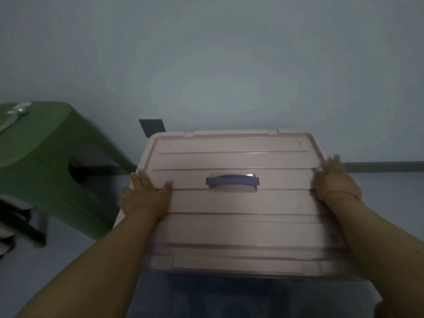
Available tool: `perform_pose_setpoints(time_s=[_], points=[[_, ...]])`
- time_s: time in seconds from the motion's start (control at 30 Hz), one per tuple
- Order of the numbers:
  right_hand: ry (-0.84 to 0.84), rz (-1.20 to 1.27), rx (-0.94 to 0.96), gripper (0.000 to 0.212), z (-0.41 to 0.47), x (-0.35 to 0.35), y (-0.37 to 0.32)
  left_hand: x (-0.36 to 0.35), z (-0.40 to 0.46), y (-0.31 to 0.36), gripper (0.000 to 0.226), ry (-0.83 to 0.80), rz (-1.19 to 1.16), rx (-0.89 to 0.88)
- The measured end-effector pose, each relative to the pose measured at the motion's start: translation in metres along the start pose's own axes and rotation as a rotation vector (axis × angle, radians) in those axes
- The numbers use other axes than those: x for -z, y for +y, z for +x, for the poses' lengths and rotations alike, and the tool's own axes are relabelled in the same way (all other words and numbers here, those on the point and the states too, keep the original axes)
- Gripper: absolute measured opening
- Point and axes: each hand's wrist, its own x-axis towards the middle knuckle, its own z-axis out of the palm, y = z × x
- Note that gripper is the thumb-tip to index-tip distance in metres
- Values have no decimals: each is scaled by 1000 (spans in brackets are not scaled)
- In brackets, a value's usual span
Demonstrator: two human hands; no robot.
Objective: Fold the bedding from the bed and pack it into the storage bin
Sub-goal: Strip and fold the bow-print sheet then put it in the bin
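I hold the pink lid (234, 203) by its two short ends, left hand (144, 196) and right hand (333, 182) each gripping an edge. Its long axis runs left-right between them, the bin (229, 294) directly below, equally near both.

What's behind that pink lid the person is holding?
Behind the pink lid, a grey wall socket peeks out at its upper left corner, against the pale wall. Whatever else lies behind is covered by the lid.

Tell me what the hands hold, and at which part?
Both hands, left hand and right hand, grip the pink lid at its opposite side edges.
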Motion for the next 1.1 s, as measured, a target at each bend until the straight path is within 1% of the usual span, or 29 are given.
perform_pose_setpoints(time_s=[0.07,0.13,0.2,0.33,0.53,0.67,0.7,0.73,0.8,0.83,0.87,0.93,1.0,1.03,1.1], points=[[-27,108,-150,62,11,2,0,3,7,-6,93,-1,-45,-2],[-57,118,-211,59,16,5,1,5,18,-13,97,5,-120,1],[-83,120,-209,62,18,6,3,4,30,-18,98,-3,-171,12],[-107,138,-194,63,16,5,2,0,52,-23,87,-37,-275,50],[-128,180,-233,63,22,8,3,4,74,-26,84,-152,-499,38],[-100,176,-292,74,25,4,6,7,78,-24,83,-180,-578,70],[-103,171,-321,78,25,4,5,9,77,-25,88,-198,-599,92],[-103,171,-328,80,28,3,6,9,79,-26,100,-212,-632,122],[-143,182,-323,78,28,6,6,9,78,-29,124,-246,-702,228],[-160,202,-316,77,28,7,6,6,81,-33,128,-264,-741,267],[-186,232,-317,79,32,7,9,7,78,-31,125,-280,-788,286],[-253,391,-352,81,37,4,13,9,74,-28,107,-307,-873,305],[-312,507,-374,74,41,2,15,8,77,-29,89,-307,-935,307],[-327,520,-383,71,42,1,16,3,83,-32,88,-314,-931,310],[-322,528,-388,68,43,1,16,-26,114,-49,102,-293,-879,337]])
